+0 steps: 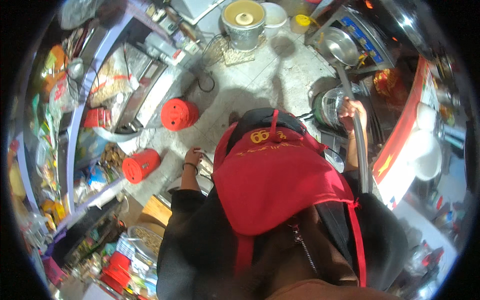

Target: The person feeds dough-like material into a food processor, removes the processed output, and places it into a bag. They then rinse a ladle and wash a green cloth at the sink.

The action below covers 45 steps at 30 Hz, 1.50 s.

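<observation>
My right hand [351, 112] is closed around the long metal handle of a ladle [339, 45]. The ladle's wide steel bowl is over the edge of a metal stove or counter at the upper right. My left hand [194, 156] hangs at my left side beside my red apron [277, 176], with a dark band at the wrist; its fingers are partly curled, and whether they hold anything is unclear. Below my right hand stands a dark green container wrapped in clear plastic [330, 107].
Two red buckets or stools [180, 114], [141, 165] stand on the floor to the left. Ahead is a foil-covered pot [244, 30] beside a white bucket [275, 15] and a yellow-lidded tub [301, 23]. Crowded shelves line the left; a red-edged counter [403, 123] is at right.
</observation>
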### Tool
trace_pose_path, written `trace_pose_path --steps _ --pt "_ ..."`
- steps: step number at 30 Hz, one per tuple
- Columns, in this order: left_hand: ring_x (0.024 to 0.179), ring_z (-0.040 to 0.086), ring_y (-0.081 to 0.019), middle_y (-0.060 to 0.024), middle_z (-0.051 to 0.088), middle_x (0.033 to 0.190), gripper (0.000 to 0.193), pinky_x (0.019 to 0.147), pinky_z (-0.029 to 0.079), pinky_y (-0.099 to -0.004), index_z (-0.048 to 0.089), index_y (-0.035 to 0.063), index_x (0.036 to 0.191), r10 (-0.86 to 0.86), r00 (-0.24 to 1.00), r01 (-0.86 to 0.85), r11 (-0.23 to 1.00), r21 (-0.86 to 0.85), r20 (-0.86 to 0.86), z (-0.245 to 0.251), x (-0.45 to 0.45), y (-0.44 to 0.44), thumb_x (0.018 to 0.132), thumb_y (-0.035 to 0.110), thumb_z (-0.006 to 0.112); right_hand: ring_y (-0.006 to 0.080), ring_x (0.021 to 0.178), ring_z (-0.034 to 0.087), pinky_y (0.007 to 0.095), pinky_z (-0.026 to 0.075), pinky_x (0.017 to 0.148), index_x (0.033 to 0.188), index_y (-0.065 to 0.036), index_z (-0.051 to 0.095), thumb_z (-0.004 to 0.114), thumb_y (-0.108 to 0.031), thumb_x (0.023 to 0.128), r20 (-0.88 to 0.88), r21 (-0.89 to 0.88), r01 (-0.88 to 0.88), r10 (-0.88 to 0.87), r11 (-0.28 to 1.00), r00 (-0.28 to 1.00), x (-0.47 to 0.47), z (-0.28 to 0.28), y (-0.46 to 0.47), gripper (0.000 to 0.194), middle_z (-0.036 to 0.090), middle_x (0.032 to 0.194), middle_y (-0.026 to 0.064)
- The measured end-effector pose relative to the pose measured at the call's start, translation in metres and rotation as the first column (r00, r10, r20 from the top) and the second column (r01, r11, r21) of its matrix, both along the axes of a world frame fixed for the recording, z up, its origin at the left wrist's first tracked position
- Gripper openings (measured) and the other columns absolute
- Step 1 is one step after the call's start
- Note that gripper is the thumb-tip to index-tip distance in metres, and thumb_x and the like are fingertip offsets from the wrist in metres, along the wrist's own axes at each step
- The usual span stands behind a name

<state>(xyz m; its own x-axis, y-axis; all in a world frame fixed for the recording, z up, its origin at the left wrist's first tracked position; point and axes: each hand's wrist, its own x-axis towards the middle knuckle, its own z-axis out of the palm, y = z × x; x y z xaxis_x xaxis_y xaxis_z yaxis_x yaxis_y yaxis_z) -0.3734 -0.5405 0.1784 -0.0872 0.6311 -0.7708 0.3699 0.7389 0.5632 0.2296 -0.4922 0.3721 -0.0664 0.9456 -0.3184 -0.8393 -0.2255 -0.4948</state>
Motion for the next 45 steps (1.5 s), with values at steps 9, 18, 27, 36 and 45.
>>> trace_pose_path --steps 9,18,27,36,45 --pt "0.073 0.062 -0.0195 -0.0115 0.062 0.085 0.027 0.067 0.049 -0.0306 0.055 0.0038 0.101 0.028 0.991 -0.048 0.987 -0.156 -0.133 -0.049 0.008 -0.07 0.075 0.011 0.049 0.0111 0.044 0.04 0.0251 0.039 0.053 0.092 0.003 0.041 0.046 -0.006 0.077 -0.04 -0.109 -0.031 0.027 0.994 0.999 0.03 -0.013 0.007 0.018 0.042 0.057 0.0018" --pt "0.061 0.056 -0.0164 -0.0112 0.058 0.076 0.024 0.049 0.046 -0.0286 0.053 0.0009 0.099 0.17 0.985 -0.17 0.965 -0.199 -0.019 -0.079 0.04 -0.122 0.076 0.004 0.047 0.0114 0.045 0.04 0.025 0.037 0.054 0.093 0.003 0.04 0.045 -0.004 0.077 -0.07 -0.074 -0.087 0.082 0.993 0.994 0.042 -0.029 0.024 0.018 0.041 0.056 0.0024" --pt "0.068 0.061 -0.0167 -0.0112 0.062 0.08 0.025 0.055 0.048 -0.029 0.056 0.0031 0.099 0.168 0.983 -0.178 0.97 -0.165 -0.076 -0.07 0.054 -0.115 0.075 0.007 0.049 0.0111 0.046 0.039 0.0251 0.037 0.055 0.093 0.003 0.04 0.046 -0.005 0.077 -0.038 -0.066 -0.108 0.105 0.992 0.994 0.049 -0.033 0.025 0.019 0.041 0.057 0.0018" --pt "0.069 0.061 -0.0164 -0.0102 0.062 0.08 0.025 0.054 0.049 -0.0288 0.056 0.0033 0.098 0.166 0.985 -0.172 0.967 -0.187 -0.047 -0.079 0.063 -0.119 0.074 0.007 0.05 0.0118 0.046 0.042 0.0255 0.039 0.056 0.093 0.003 0.04 0.045 -0.005 0.078 -0.045 -0.059 -0.125 0.123 0.99 0.991 0.055 -0.035 0.03 0.018 0.043 0.058 0.0025" --pt "0.07 0.06 -0.0161 -0.0103 0.061 0.081 0.026 0.055 0.049 -0.0285 0.055 0.0039 0.099 0.142 0.988 -0.15 0.973 -0.174 -0.057 -0.071 0.065 -0.104 0.074 0.006 0.05 0.0119 0.047 0.043 0.0255 0.039 0.055 0.094 0.003 0.04 0.045 -0.005 0.078 -0.038 -0.048 -0.103 0.101 0.994 0.994 0.051 -0.034 0.024 0.019 0.043 0.058 0.0029"
